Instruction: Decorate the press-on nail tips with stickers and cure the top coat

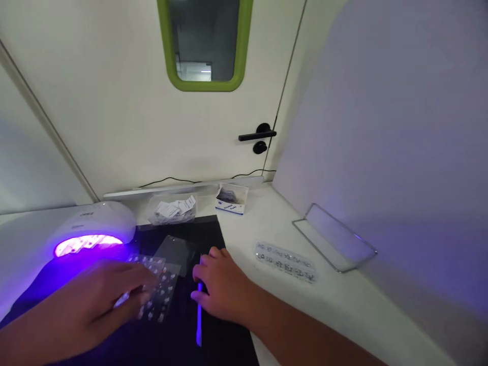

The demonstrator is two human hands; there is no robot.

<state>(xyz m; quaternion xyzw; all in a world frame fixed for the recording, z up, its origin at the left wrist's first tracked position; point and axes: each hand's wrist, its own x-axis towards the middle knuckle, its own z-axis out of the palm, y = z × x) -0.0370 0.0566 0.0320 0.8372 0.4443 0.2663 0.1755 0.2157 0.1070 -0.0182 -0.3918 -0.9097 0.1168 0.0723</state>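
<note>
My left hand [104, 292] lies palm down on a clear sheet of small nail tips [160, 292] on the black mat [206, 234]; its fingers seem to pinch a thin light tool. My right hand [223, 287] rests on the mat just right of that sheet, fingers curled over a slim pale stick [199, 320] that points toward me. A transparent film piece [175, 250] lies just beyond both hands.
A white UV nail lamp [93, 226] glows purple at the left. Behind the mat stand a clear tub of packets [173, 209] and a small open box [231, 197]. To the right lie a clear strip of tips [285, 260] and an acrylic stand [335, 236]. A door is behind.
</note>
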